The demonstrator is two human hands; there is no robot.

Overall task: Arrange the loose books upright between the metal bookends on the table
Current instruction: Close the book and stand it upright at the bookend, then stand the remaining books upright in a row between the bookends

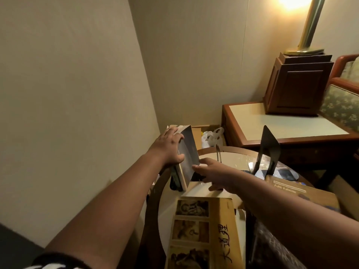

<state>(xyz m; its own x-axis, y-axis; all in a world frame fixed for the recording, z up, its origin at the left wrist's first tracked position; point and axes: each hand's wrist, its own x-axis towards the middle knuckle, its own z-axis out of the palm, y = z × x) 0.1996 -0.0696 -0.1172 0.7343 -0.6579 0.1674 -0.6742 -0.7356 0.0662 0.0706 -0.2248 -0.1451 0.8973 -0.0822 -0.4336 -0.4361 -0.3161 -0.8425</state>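
Note:
A grey-covered book [189, 152] stands upright at the left edge of the round table [233, 158], with a darker book [174, 180] behind it. My left hand [169, 146] grips the top of the standing books, thumb on the grey cover. My right hand [212, 171] reaches to the grey book's lower right edge, fingers straight and touching it. A black metal bookend [269, 147] stands at the right of the table. A thin upright metal piece [218, 153] stands behind my right hand. A yellow book with sepia pictures [204, 233] lies flat near me. A tan book [303, 193] lies at right.
The wall runs close along the left. A wooden side table [272, 125] with a dark wooden lamp base [297, 84] and a brass lamp pole [310, 24] stands behind. A cardboard box with a white plastic bag [212, 135] sits on the floor. A floral armchair [343, 101] is at right.

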